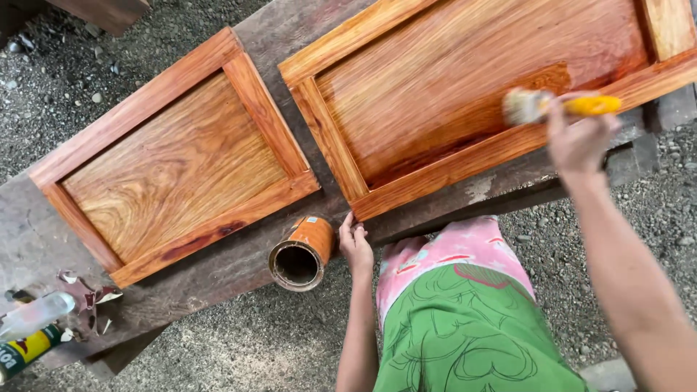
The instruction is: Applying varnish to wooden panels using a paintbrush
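My right hand (577, 138) grips a yellow-handled paintbrush (552, 106) whose pale bristles touch the lower frame of a wet, glossy reddish wooden panel (465, 65) at the upper right. My left hand (356, 243) rests on the edge of the workbench (239, 265), fingers against an open orange tin can (301, 254) that lies tilted with its mouth toward me. A second framed wooden panel (174, 163), lighter and duller, lies to the left of the can.
Both panels lie on a rough grey wooden bench over gravel ground (276, 341). At the bench's left end are a clear plastic bottle (33, 316), a green and yellow tube (25, 352) and torn scraps (91, 294). My green and pink clothing (457, 312) fills the lower middle.
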